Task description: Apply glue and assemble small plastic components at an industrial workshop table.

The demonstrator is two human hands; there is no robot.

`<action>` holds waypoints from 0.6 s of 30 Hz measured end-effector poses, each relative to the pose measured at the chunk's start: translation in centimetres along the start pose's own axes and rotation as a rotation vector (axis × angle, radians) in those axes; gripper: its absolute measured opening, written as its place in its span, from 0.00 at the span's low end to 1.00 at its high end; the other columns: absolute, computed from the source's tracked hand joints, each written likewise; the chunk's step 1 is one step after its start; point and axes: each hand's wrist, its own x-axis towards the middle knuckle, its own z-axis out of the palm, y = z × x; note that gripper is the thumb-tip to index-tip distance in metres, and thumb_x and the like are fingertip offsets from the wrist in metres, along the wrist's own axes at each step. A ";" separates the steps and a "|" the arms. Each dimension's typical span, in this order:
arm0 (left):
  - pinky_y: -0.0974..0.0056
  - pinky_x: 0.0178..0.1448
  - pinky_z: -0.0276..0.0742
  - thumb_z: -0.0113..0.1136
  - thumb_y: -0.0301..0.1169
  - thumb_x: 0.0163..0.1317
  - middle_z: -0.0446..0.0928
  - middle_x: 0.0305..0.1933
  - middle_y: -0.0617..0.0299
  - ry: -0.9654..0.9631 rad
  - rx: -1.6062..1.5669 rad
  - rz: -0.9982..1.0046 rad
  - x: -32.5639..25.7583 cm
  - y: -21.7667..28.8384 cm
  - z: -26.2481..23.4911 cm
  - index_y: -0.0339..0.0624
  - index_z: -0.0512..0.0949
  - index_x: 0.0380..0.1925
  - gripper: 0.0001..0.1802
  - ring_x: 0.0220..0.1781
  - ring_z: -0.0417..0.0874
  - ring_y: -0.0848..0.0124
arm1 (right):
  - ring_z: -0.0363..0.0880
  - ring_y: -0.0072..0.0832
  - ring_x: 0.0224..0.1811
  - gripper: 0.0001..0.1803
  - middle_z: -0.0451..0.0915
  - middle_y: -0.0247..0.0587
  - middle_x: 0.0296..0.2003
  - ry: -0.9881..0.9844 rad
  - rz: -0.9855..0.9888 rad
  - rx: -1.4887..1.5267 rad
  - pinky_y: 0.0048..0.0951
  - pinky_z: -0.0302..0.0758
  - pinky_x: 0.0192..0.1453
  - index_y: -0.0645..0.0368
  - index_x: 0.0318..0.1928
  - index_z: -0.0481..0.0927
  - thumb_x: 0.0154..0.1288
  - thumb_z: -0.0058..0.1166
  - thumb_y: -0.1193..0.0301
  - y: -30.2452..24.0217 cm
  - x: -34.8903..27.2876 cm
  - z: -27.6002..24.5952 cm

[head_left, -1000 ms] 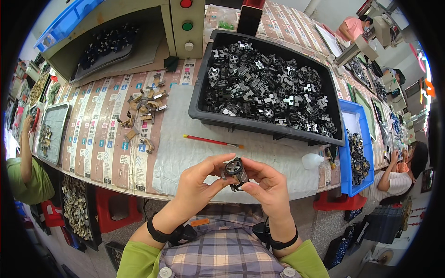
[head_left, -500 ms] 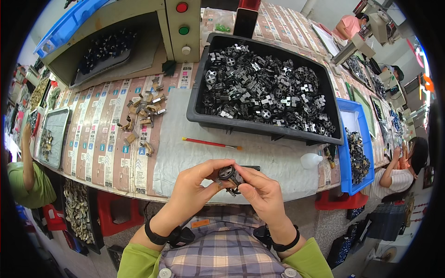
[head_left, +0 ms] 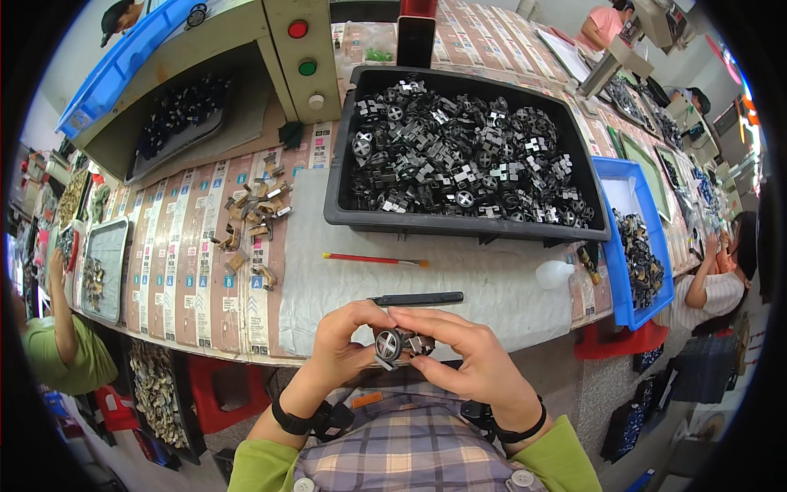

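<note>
Close in front of my body, both hands hold a small black assembly [head_left: 388,346] with a spoked wheel and shiny metal pieces. My left hand [head_left: 343,338] pinches it at the wheel side. The fingers of my right hand [head_left: 469,351] reach over its top, with the thumb underneath at its right end. My fingers hide part of it. Just beyond my hands lies a flat black bar-shaped tool [head_left: 418,298] on the pale sheet [head_left: 328,287]. A thin red-handled brush [head_left: 373,259] lies farther off on the same sheet.
A large black bin [head_left: 467,227] heaped with similar wheeled pieces stands ahead. Right of it are a white squeeze bottle [head_left: 554,275] and a blue tray [head_left: 630,315] of parts. Loose brownish metal parts [head_left: 261,209] lie left, near a machine [head_left: 305,82]. Other people sit nearby.
My hands have come down toward my body with the assembly, and its spoked wheel now faces me more. The black tool beyond them has come into fuller view. The whole view has shifted slightly.
</note>
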 end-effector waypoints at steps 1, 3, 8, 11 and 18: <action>0.71 0.31 0.69 0.68 0.24 0.39 0.74 0.26 0.63 -0.002 -0.036 0.008 0.0 -0.1 0.0 0.41 0.71 0.32 0.19 0.26 0.74 0.72 | 0.71 0.37 0.52 0.24 0.70 0.46 0.52 -0.018 0.014 0.030 0.31 0.69 0.53 0.59 0.52 0.70 0.51 0.51 0.78 0.1 0.0 -0.1; 0.71 0.31 0.69 0.68 0.24 0.39 0.74 0.26 0.63 -0.018 -0.047 0.000 0.0 -0.2 0.1 0.42 0.71 0.31 0.19 0.27 0.74 0.72 | 0.71 0.37 0.52 0.24 0.70 0.46 0.51 -0.021 0.020 0.040 0.31 0.69 0.53 0.60 0.52 0.70 0.51 0.51 0.78 0.0 0.1 -0.2; 0.71 0.32 0.68 0.68 0.25 0.40 0.73 0.26 0.64 -0.030 -0.091 -0.064 -0.6 -0.5 0.3 0.42 0.70 0.30 0.18 0.27 0.73 0.73 | 0.72 0.37 0.50 0.23 0.72 0.46 0.49 -0.050 0.034 0.033 0.30 0.69 0.52 0.60 0.51 0.71 0.51 0.50 0.79 0.1 0.2 -0.7; 0.71 0.34 0.68 0.67 0.24 0.41 0.73 0.27 0.64 -0.041 -0.124 -0.106 -0.8 -0.4 0.4 0.42 0.69 0.31 0.17 0.29 0.73 0.74 | 0.73 0.38 0.48 0.22 0.73 0.46 0.47 -0.054 0.007 0.000 0.31 0.70 0.50 0.60 0.50 0.71 0.50 0.50 0.79 0.0 0.2 -0.6; 0.70 0.36 0.69 0.64 0.21 0.43 0.72 0.32 0.60 0.022 -0.116 -0.060 -0.9 -0.7 1.0 0.40 0.68 0.37 0.20 0.33 0.73 0.72 | 0.75 0.38 0.44 0.20 0.74 0.45 0.45 0.108 -0.041 -0.198 0.31 0.73 0.46 0.62 0.47 0.73 0.49 0.51 0.79 -0.1 0.1 0.4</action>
